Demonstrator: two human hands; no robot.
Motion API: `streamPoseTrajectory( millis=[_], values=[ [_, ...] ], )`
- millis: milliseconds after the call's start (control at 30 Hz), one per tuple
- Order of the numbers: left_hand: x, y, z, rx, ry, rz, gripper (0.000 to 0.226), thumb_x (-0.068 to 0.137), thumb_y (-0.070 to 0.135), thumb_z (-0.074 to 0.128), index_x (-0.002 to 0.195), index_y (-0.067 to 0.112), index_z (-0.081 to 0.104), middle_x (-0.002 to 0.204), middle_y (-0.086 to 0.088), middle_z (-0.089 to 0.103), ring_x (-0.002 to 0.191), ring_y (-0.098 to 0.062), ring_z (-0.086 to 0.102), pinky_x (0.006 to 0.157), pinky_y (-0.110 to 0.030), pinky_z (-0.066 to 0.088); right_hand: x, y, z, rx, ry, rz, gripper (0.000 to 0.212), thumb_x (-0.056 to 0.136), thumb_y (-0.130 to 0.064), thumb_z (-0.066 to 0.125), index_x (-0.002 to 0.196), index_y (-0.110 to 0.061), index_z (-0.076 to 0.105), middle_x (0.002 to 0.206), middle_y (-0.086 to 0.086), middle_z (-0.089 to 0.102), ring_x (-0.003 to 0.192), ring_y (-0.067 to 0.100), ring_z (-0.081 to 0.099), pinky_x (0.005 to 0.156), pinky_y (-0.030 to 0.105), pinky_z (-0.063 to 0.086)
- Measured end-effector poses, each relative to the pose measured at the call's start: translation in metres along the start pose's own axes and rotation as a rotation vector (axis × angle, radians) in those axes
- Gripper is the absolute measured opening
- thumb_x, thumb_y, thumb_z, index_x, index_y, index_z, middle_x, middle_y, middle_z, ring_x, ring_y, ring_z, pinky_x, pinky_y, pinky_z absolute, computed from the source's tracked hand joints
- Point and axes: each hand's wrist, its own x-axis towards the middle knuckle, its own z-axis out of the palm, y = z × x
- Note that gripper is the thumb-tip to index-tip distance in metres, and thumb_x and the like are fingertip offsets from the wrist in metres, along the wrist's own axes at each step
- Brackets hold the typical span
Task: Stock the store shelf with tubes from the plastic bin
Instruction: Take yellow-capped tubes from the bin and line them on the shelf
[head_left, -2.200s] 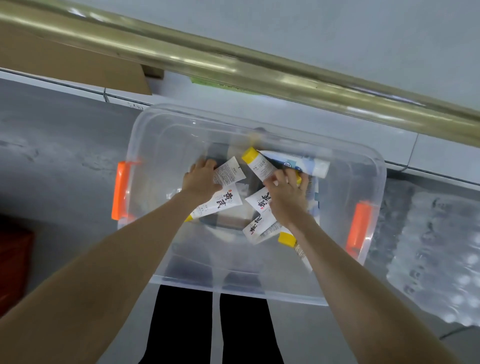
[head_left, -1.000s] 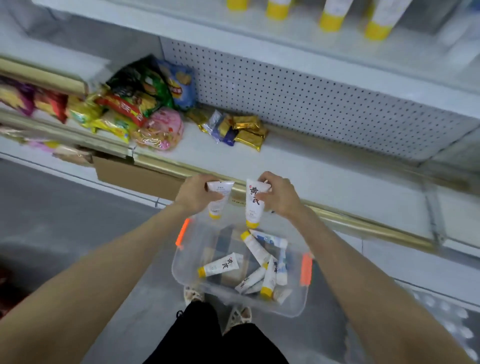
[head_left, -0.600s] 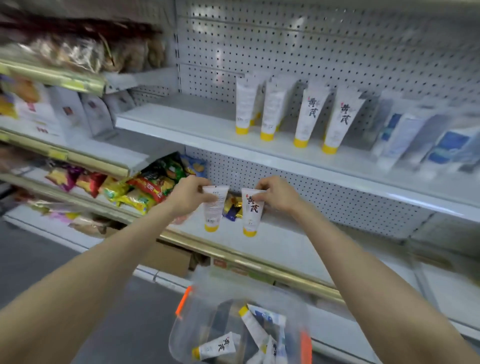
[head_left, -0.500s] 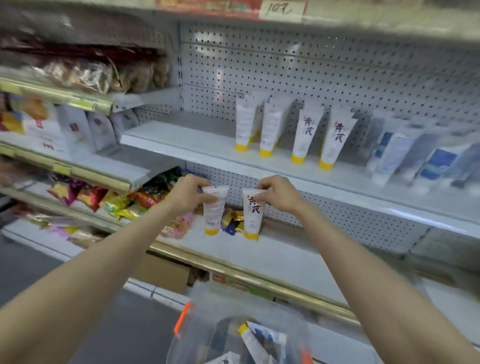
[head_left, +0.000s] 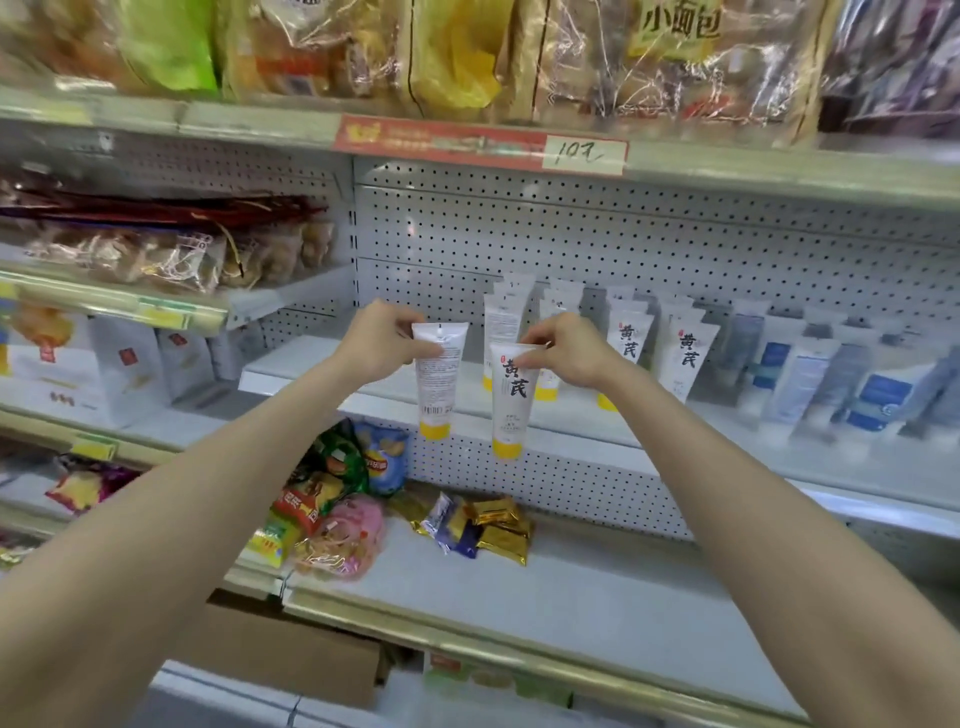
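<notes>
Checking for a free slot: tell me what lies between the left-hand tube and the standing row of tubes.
Nothing: the head view shows only bare shelf between the left-hand tube and the standing row of tubes.

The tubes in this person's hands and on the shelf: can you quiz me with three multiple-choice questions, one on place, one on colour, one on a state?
1. Where do the stocked tubes stand?
A. On the middle shelf, against the pegboard
B. On the floor
C. Hung on hooks

2. What colour is the cap of the right tube?
A. Red
B. Yellow
C. Blue

3. How does the left hand hold the left tube?
A. Flat underneath it
B. Pinching its top end, cap down
C. Not touching it

Answers: 1 A, they lean against the pegboard at that level. 2 B, the cap hanging below the right hand is yellow. 3 B, the fingers pinch the flat end and the cap points down.
</notes>
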Motion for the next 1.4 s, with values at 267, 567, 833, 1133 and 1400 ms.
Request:
streamPoseTrajectory(
  millis=[267, 567, 833, 1133, 1400],
  values=[
    [0.083, -0.032, -0.028, -0.032, -0.102, 0.064, 0.017, 0.074, 0.015, 0.077, 0.084, 0.004, 0.069, 0.08, -0.013, 0.068, 0.071, -0.024, 0.059, 0.073, -0.032, 0.051, 0.069, -0.029, 0.018, -0.073, 0.045, 0.081, 0.014, 0.079, -0.012, 0.071, 0.09, -0.005, 0.071, 0.078, 0.002, 0.059, 0.075, 0.015, 0.049, 0.06, 0.021, 0.036],
    [0.169, -0.065, -0.035, -0.08, -0.125, 0.061, 0.035, 0.076, 0.012, 0.076, 0.107, 0.001, 0.066, 0.069, -0.001, 0.056, 0.056, -0.008, 0.048, 0.04, -0.002, 0.034, 0.137, -0.049, 0.033, -0.175, 0.042, 0.151, 0.019, 0.075, -0.017, 0.075, 0.087, -0.002, 0.072, 0.084, 0.017, 0.069, 0.073, 0.017, 0.054, 0.068, 0.029, 0.044],
    [0.225, -0.081, -0.023, 0.016, -0.136, 0.103, 0.032, 0.075, 0.023, 0.076, 0.101, 0.005, 0.071, 0.089, -0.012, 0.069, 0.083, -0.021, 0.063, 0.074, -0.027, 0.049, 0.192, -0.054, 0.026, -0.201, 0.022, 0.2, 0.023, 0.073, -0.023, 0.077, 0.095, -0.016, 0.074, 0.09, -0.001, 0.068, 0.084, 0.013, 0.061, 0.075, 0.026, 0.048],
    [0.276, -0.096, 0.009, -0.114, -0.22, 0.119, 0.016, 0.076, 0.008, 0.074, 0.089, 0.0, 0.072, 0.062, -0.002, 0.061, 0.06, -0.014, 0.057, 0.061, -0.018, 0.05, 0.235, -0.028, 0.02, -0.149, -0.009, 0.204, 0.024, 0.077, -0.013, 0.074, 0.1, -0.005, 0.073, 0.088, 0.008, 0.07, 0.078, 0.02, 0.064, 0.081, 0.032, 0.057],
    [0.3, -0.106, 0.038, -0.139, -0.267, 0.072, 0.021, 0.075, 0.008, 0.076, 0.091, -0.003, 0.071, 0.075, -0.012, 0.066, 0.065, -0.02, 0.06, 0.072, -0.032, 0.054, 0.249, -0.013, 0.024, -0.144, -0.044, 0.233, 0.018, 0.076, -0.011, 0.075, 0.093, -0.007, 0.074, 0.093, 0.011, 0.072, 0.083, 0.018, 0.065, 0.086, 0.038, 0.056]
  ],
)
